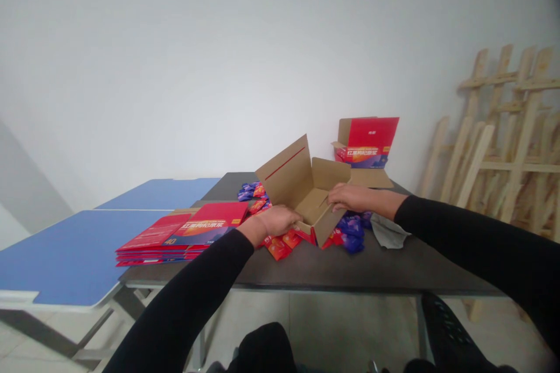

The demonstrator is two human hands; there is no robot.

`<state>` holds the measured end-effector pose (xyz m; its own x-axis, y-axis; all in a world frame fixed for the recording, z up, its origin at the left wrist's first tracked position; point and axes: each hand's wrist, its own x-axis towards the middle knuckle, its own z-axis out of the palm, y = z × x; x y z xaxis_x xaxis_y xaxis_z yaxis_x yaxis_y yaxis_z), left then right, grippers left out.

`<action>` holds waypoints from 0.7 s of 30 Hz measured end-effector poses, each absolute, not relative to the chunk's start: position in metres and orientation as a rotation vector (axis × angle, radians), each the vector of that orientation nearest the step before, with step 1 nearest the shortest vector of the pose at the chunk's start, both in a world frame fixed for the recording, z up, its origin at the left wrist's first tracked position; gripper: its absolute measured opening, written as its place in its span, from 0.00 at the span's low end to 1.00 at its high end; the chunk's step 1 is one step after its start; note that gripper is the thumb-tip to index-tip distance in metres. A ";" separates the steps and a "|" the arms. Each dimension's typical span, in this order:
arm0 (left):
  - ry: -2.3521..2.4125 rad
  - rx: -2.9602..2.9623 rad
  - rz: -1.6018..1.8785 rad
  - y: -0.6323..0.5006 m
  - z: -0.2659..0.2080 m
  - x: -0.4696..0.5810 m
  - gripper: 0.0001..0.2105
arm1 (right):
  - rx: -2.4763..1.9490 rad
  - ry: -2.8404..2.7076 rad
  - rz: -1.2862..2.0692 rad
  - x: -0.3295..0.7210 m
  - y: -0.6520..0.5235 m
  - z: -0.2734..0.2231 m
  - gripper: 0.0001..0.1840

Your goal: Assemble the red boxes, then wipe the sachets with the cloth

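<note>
An open cardboard box [311, 201], brown inside with its lid raised, is tilted above the dark table between my hands. My left hand [282, 220] is closed on its near left edge. At the right wall, my right hand [347, 197] grips the cardboard, fingers bent over the edge. Nothing shows inside the box. Orange-red sachets [280, 246] lie under and in front of it, and purple sachets [352, 233] lie just right of it. The undersides of both hands are hidden.
A stack of flattened red boxes [184, 233] lies on the left. Another open red box [370, 148] stands at the back right. A grey cloth [388, 232] rests by my right forearm. Blue table panels [83, 245] adjoin on the left; wooden easels [503, 145] lean at the right wall.
</note>
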<state>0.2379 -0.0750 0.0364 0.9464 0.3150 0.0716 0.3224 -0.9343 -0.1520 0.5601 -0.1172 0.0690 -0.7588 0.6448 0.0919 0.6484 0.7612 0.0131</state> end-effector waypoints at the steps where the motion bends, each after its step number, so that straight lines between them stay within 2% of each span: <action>1: -0.457 -2.951 -0.073 -0.074 0.035 0.238 0.09 | -1.044 -2.875 -0.064 0.560 -0.117 0.069 0.15; 6: -0.425 -3.011 -0.157 -0.068 0.032 0.240 0.11 | -1.064 -2.864 -0.054 0.562 -0.114 0.070 0.15; 11: -0.385 -3.034 -0.491 -0.072 0.032 0.238 0.28 | -1.157 -2.823 -0.093 0.572 -0.111 0.076 0.15; 13: -0.455 -2.962 -0.661 -0.079 0.027 0.236 0.30 | -1.219 -2.789 -0.125 0.580 -0.107 0.079 0.16; 17: -0.482 -2.941 -0.717 -0.099 -0.004 0.243 0.20 | -1.411 -2.671 -0.275 0.596 -0.093 0.087 0.16; 21: -0.186 -3.266 -0.323 -0.116 -0.049 0.267 0.12 | -1.536 -2.578 -0.362 0.603 -0.078 0.099 0.16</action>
<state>0.2674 -0.1161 -0.0489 0.9744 0.1260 0.1861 0.0975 -0.9830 0.1553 0.6032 -0.0776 0.0994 -0.4784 0.8493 0.2231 0.8779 0.4569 0.1432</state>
